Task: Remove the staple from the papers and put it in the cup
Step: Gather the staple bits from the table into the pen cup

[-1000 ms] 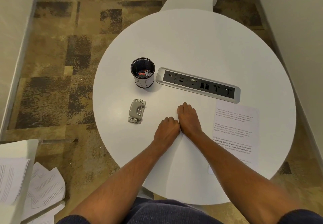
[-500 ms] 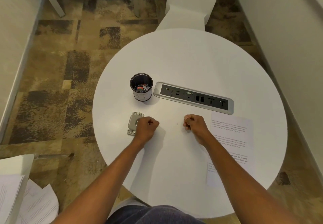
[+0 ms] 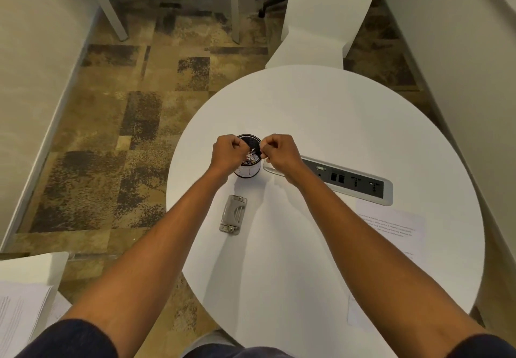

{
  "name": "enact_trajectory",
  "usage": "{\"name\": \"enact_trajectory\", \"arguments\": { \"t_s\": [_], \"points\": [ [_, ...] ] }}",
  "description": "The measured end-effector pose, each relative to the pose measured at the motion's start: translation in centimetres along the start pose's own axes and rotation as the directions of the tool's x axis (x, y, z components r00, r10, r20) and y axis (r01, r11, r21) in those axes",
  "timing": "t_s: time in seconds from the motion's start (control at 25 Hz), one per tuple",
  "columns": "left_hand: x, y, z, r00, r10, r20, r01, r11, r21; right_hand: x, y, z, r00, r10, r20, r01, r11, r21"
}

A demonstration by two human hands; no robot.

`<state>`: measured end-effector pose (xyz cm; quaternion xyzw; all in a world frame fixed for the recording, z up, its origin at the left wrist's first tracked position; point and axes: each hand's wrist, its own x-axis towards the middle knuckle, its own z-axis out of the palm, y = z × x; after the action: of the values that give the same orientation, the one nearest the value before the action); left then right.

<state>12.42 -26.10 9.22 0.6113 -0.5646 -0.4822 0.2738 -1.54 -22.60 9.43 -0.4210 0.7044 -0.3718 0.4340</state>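
The black mesh cup (image 3: 250, 170), with small bits inside, stands left of the table's middle. Both of my hands hover over its mouth. My left hand (image 3: 227, 154) is curled shut over the cup's left rim and hides that side. My right hand (image 3: 280, 154) has thumb and forefinger pinched together at the right rim, as on the staple, which is too small to make out. The grey staple remover (image 3: 234, 214) lies on the table below the cup, untouched. A printed paper (image 3: 391, 227) lies flat at the right, and another white sheet (image 3: 356, 313) lies near the front edge.
A grey socket panel (image 3: 351, 180) is set into the round white table (image 3: 321, 111), right of the cup. A white chair (image 3: 321, 22) stands behind the table. Loose papers (image 3: 19, 310) lie at the lower left. Patterned carpet surrounds the table.
Both hands have left the sheet in front of me and moved up to the cup, coming together over its mouth. The camera has tilted up, so the table sits lower in view.
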Motion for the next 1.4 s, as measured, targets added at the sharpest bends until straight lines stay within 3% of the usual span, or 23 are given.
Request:
{"name": "enact_trajectory", "arguments": {
  "t_s": [0.24, 0.48, 0.6, 0.76, 0.88, 1.08, 1.24, 1.4],
  "points": [
    [1.4, 0.6, -0.1, 0.999, 0.027, -0.02, -0.025, 0.992, 0.127, 1.9, -1.1, 0.8, 0.998, -0.069, -0.012, 0.065, 0.97, -0.234],
    [-2.6, -1.2, 1.8, 0.979, 0.191, -0.066, -0.178, 0.969, 0.173, -0.2, 2.0, -2.2, 0.991, -0.06, -0.119, 0.043, 0.989, -0.145],
    [-6.3, -4.0, 4.7, 0.982, 0.19, 0.009, -0.19, 0.971, 0.147, -3.0, 6.8, -4.4, 0.994, -0.01, -0.108, -0.019, 0.965, -0.262],
    [-9.8, -8.6, 8.9, 0.966, 0.137, 0.221, -0.192, 0.949, 0.251, -7.1, 12.9, -6.1, 0.993, 0.084, -0.079, -0.11, 0.897, -0.427],
    [-10.8, -10.3, 10.7, 0.957, 0.129, 0.26, -0.223, 0.9, 0.374, -9.1, 15.1, -6.0, 0.994, 0.095, -0.045, -0.105, 0.887, -0.45],
    [-12.0, -11.3, 11.5, 0.899, 0.349, 0.263, -0.437, 0.728, 0.528, -10.2, 16.0, -4.8, 0.996, -0.077, 0.045, 0.087, 0.731, -0.677],
    [-13.2, -13.3, 11.4, 0.827, 0.49, 0.275, -0.545, 0.58, 0.605, -10.7, 15.9, -4.1, 0.987, -0.157, 0.048, 0.137, 0.626, -0.768],
    [-14.6, -15.4, 11.5, 0.845, 0.44, 0.304, -0.526, 0.581, 0.621, -10.8, 15.6, -3.8, 0.984, -0.17, 0.051, 0.144, 0.599, -0.788]
  ]
}}
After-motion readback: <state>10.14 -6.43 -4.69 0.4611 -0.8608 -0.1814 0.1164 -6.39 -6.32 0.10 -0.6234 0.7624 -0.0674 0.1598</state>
